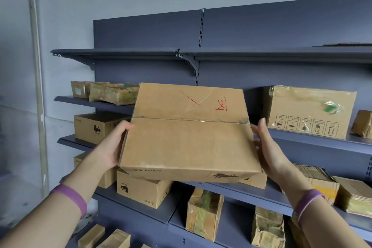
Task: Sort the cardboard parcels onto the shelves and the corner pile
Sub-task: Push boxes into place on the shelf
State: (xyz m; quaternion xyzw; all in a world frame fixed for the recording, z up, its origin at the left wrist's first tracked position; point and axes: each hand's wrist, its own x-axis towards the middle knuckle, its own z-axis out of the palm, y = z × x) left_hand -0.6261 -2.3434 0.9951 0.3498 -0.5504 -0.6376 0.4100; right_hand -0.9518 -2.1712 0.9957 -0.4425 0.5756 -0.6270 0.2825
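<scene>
Head view: I see a marked parcel (189, 137), flat brown cardboard with red pen strokes on its lid, raised in front of grey shelving (261, 30).
Left side: the left hand (112, 147) grips the marked parcel's left edge, with the thumb hooked over the top. The other fingers are hidden underneath.
Right side: the right hand (269, 147) presses flat against its right edge, fingers straight and thumb raised.
Parcel position: it is in the air between both hands, and I see it resting on no shelf.
Around the parcel: a printed box (308, 110) sits just to its right and taped parcels (114, 92) lie behind its upper left corner. The top shelf (120, 52) is above it.
Step in hand: I judge this is carrying and choosing a slot.
Next move: it calls for keeping the squeeze from both sides, levelling the parcel, and sliding it onto a shelf with room, clear of the printed box.
</scene>
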